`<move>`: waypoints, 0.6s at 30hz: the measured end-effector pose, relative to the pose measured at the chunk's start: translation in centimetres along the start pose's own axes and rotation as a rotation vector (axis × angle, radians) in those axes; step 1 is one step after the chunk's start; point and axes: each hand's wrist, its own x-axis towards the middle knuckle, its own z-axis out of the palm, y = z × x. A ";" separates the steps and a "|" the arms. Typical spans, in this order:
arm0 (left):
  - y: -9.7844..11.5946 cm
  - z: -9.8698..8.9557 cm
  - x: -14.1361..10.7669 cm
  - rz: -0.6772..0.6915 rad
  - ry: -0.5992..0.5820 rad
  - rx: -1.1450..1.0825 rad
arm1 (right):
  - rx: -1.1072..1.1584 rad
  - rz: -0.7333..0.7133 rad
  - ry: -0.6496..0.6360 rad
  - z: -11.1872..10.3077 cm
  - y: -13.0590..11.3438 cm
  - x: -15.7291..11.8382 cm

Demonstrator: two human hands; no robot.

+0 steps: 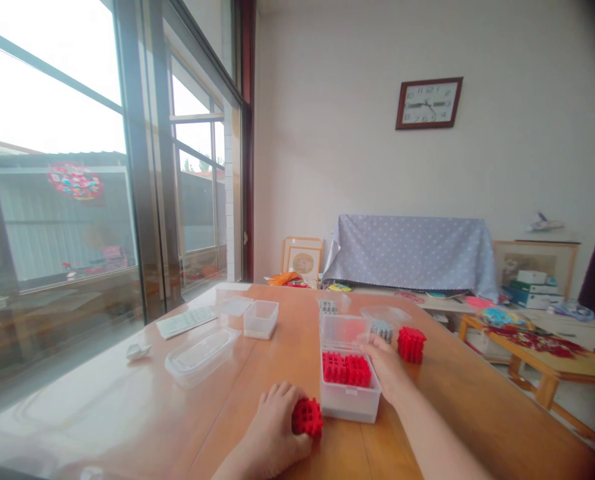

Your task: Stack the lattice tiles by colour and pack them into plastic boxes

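My left hand [280,430] is closed around a red stack of interlocking plastic pieces [308,419], low over the table in front of the box. A clear plastic box [350,403] stands open, its hinged lid [345,331] tilted up at the back. Inside it sit more red interlocking pieces [346,369], side by side. With thumb and fingers, my right hand [381,363] grips the box's right rear edge; its fingertips are partly hidden. Just behind that hand is a grey stack of pieces [381,329]. Farther right stands another red stack [411,345].
On the table's left are a clear lid [202,357], a small open container [261,320], a printed sheet [186,323] and a crumpled white scrap [138,351]. More grey pieces [328,307] and a clear lid [386,313] lie behind the box. Windows line the left side.
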 end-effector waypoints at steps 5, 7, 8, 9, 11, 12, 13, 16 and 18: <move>-0.1 0.1 0.0 0.002 -0.001 0.005 | -0.020 -0.014 0.014 0.4 -0.6 -1.0; -0.1 0.1 0.0 0.008 0.001 -0.002 | -0.027 -0.018 0.026 0.4 -0.7 -1.2; -0.1 0.1 0.0 0.011 0.002 -0.005 | -0.029 -0.019 0.030 0.4 -0.7 -1.3; -0.1 0.1 0.0 0.012 0.004 -0.007 | -0.031 -0.020 0.034 0.3 -0.7 -1.3; -0.1 0.2 0.0 0.013 0.005 -0.008 | -0.030 -0.019 0.037 0.2 -0.7 -1.2; -0.1 0.2 0.0 0.011 0.005 -0.006 | -0.029 -0.017 0.036 0.1 -0.6 -1.2; -0.1 0.2 0.0 0.009 0.004 -0.005 | -0.027 -0.015 0.034 0.1 -0.5 -1.1; -0.1 0.2 0.0 0.005 0.003 -0.004 | -0.016 -0.006 0.023 0.1 -0.4 -0.9; -0.1 0.1 0.0 0.003 0.004 -0.007 | -0.008 -0.002 0.020 0.2 -0.4 -1.0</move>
